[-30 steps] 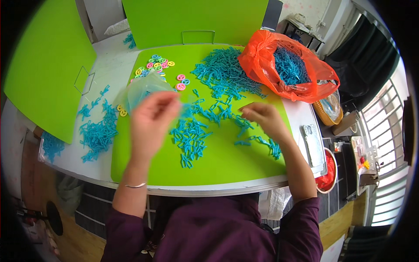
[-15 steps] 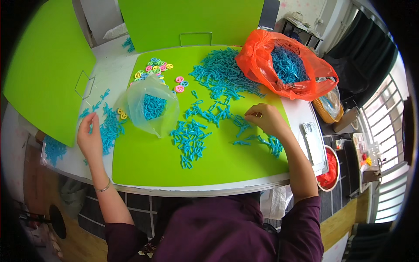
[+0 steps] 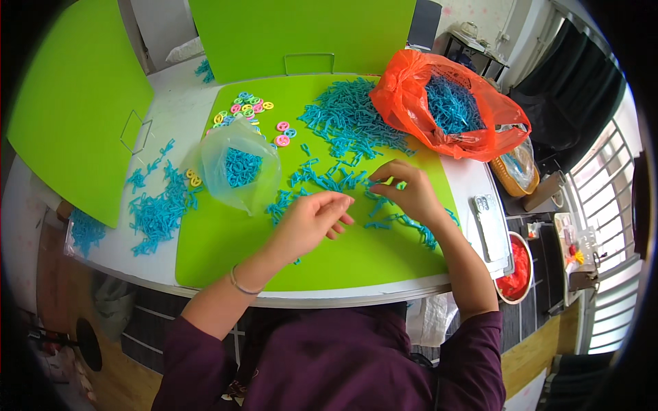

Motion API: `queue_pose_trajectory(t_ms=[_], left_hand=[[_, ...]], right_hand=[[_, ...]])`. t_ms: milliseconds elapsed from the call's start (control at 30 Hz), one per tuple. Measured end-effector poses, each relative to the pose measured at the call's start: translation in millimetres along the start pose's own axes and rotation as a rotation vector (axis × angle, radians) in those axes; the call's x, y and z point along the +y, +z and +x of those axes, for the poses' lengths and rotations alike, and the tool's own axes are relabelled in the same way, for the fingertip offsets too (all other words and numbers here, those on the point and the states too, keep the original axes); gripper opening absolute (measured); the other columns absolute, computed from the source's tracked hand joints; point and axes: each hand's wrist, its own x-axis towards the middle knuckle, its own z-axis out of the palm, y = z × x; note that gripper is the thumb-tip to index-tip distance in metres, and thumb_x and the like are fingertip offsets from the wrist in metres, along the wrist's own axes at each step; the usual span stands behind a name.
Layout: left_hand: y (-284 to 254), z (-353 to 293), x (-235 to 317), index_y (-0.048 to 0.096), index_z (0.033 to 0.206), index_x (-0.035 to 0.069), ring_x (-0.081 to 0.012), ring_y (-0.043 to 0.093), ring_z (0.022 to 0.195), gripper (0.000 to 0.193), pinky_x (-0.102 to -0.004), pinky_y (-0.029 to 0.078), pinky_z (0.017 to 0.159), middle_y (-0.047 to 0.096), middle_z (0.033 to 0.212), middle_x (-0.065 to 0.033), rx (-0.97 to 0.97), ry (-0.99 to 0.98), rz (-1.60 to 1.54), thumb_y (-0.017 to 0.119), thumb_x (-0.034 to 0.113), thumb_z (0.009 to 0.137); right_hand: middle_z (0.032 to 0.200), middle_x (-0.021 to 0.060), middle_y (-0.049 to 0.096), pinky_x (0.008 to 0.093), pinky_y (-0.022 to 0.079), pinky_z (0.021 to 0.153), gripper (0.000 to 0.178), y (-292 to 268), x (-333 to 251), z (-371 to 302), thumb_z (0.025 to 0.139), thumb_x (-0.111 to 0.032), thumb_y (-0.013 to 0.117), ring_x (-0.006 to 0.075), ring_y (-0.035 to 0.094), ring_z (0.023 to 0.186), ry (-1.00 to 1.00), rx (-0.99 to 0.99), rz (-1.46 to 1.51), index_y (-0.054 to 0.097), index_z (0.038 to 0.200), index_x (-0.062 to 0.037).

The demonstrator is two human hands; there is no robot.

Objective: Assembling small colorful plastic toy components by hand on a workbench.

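My left hand (image 3: 312,222) hovers over the middle of the green board (image 3: 233,264), thumb and fingers closed together; whatever they hold is hidden. Just right of it, my right hand (image 3: 409,190) pinches a small blue plastic link at its fingertips. Blue links (image 3: 329,181) lie loose under and between both hands. More links (image 3: 426,236), some seemingly joined in a short chain, trail below my right wrist. A frosted plastic bag (image 3: 257,195) holding blue pieces stands open to the left of the hands.
A large blue heap (image 3: 349,113) lies behind, beside a red plastic bag (image 3: 397,89) full of blue pieces. Colourful round pieces (image 3: 248,108) sit at the back left. Another blue pile (image 3: 157,216) is on the white table. A phone (image 3: 488,222) lies at the right edge.
My left hand has moved right, from the blue pile on the white table to beside my right hand. The right hand has shifted slightly left.
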Motion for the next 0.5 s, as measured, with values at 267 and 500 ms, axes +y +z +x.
queue_pose_trajectory(t_ms=[267, 500], left_hand=[[-4, 21, -34, 0.059, 0.106, 0.004, -0.0143, 0.062, 0.081, 0.023, -0.0219, 0.052, 0.069, 0.064, 0.094, -0.0078, -0.1, -0.218, -0.728, 0.055, 0.021, 0.09], [-6, 13, -26, 0.057, 0.107, 0.003, -0.0169, 0.063, 0.087, 0.021, -0.0245, 0.054, 0.072, 0.063, 0.097, -0.008, -0.068, -0.184, -0.653, 0.056, 0.015, 0.09]], right_hand=[[0.094, 0.0108, 0.064, 0.0309, 0.052, 0.073, 0.021, 15, -14, -10, 0.073, 0.004, 0.064, 0.0256, 0.062, 0.087, -0.488, -0.103, 0.027, 0.065, 0.093, -0.0029], [0.082, 0.0117, 0.063, 0.0356, 0.048, 0.072, 0.023, 9, 11, -3, 0.073, -0.009, 0.067, 0.0269, 0.06, 0.078, -0.059, -0.105, -0.38, 0.064, 0.096, -0.003]])
